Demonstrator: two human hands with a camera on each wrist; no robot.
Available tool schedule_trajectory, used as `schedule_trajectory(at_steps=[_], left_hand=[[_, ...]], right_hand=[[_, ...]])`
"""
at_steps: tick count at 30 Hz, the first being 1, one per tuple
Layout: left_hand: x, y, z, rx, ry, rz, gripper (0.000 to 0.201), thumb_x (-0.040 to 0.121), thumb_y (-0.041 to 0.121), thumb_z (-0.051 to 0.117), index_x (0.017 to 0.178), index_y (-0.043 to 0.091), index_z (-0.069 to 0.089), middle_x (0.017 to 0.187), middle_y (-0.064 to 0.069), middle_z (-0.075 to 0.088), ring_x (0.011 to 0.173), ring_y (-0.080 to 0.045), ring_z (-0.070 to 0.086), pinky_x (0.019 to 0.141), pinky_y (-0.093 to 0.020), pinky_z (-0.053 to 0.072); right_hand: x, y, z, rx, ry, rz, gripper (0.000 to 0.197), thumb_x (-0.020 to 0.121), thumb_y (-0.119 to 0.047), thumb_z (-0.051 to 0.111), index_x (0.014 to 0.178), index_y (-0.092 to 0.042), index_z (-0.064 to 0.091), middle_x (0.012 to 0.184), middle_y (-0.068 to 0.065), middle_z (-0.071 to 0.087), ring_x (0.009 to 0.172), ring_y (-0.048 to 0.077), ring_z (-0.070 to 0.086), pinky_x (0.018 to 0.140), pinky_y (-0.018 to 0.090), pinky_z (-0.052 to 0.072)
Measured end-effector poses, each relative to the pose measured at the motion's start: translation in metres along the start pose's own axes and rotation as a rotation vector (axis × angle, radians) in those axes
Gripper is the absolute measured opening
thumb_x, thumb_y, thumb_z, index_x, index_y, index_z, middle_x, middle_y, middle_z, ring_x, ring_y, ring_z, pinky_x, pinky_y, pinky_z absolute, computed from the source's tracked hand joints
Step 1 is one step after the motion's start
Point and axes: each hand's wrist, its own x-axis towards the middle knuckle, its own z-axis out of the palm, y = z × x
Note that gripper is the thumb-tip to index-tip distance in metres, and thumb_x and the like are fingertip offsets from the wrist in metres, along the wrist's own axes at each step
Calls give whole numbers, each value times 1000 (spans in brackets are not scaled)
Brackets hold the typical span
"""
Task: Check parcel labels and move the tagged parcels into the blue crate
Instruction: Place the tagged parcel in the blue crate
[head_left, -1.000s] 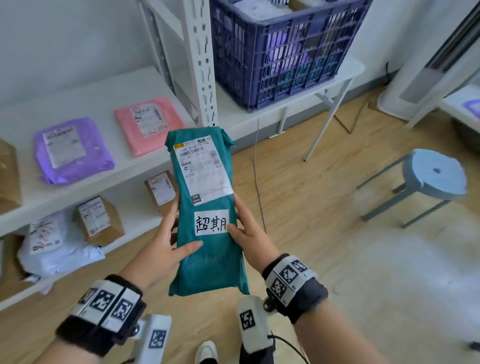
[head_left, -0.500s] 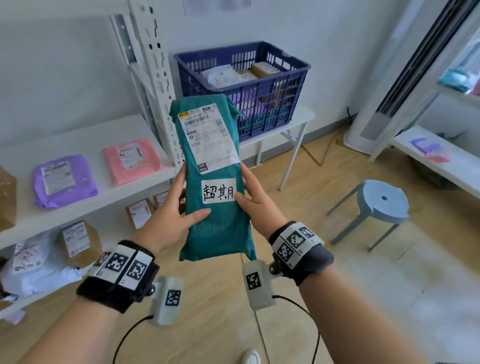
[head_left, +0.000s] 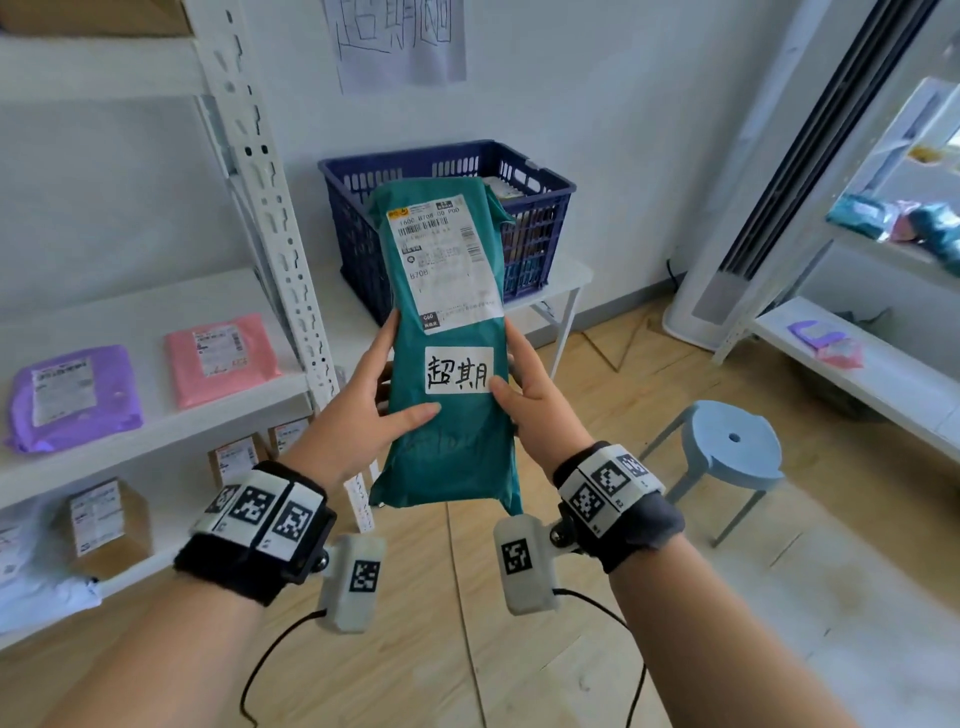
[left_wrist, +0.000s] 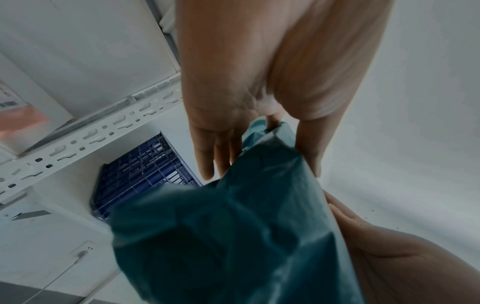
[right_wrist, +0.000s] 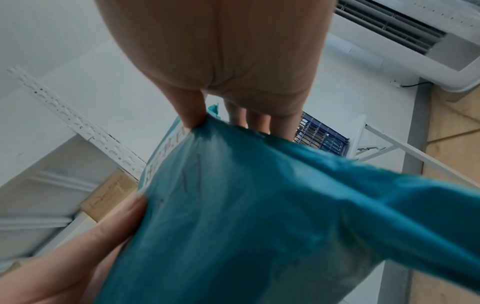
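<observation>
I hold a long teal parcel (head_left: 447, 431) upright in front of me, with a printed shipping label and a white handwritten tag (head_left: 458, 370) on its face. My left hand (head_left: 363, 400) grips its left edge, thumb across the front and fingers behind. My right hand (head_left: 524, 395) grips the right edge the same way, thumb beside the tag. The blue crate (head_left: 447, 171) stands on a white table behind the parcel and holds some parcels. The wrist views show the teal parcel (left_wrist: 233, 236) (right_wrist: 259, 216) pinched between thumb and fingers, with the blue crate (left_wrist: 140, 174) (right_wrist: 319, 135) beyond.
White shelving (head_left: 156, 426) on the left carries a purple parcel (head_left: 72, 395), a pink parcel (head_left: 218, 358) and brown boxes (head_left: 104, 525) below. A light blue stool (head_left: 727, 447) stands on the wooden floor at right. Another white shelf (head_left: 857, 369) runs along the right.
Both hands have kept hold of the teal parcel and carried it up and toward the blue crate. My view has lifted, so the crate's open top shows behind the parcel.
</observation>
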Motion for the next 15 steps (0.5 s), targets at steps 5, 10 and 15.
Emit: schedule_trajectory(at_steps=[5, 10, 15], left_hand=[[19, 6, 6, 15, -9, -4, 96, 85, 18, 70, 149, 50, 7, 138, 26, 42, 122, 8, 46, 102, -28, 44], [50, 5, 11, 14, 6, -2, 96, 84, 18, 70, 148, 51, 8, 142, 16, 44, 126, 3, 46, 101, -25, 45], [100, 5, 12, 17, 31, 6, 96, 81, 20, 74, 138, 57, 7, 136, 16, 44, 120, 6, 48, 88, -12, 45]], right_hand=[[12, 1, -17, 32, 2, -12, 60, 101, -1, 36, 148, -34, 22, 142, 0, 46, 117, 11, 57, 89, 26, 55], [39, 3, -35, 42, 10, -30, 60, 100, -1, 37, 147, -35, 23, 144, 1, 46, 119, 12, 56, 89, 26, 54], [82, 2, -58, 1, 37, -53, 58, 100, -2, 38, 134, -48, 30, 141, 0, 48, 120, 13, 56, 92, 29, 54]])
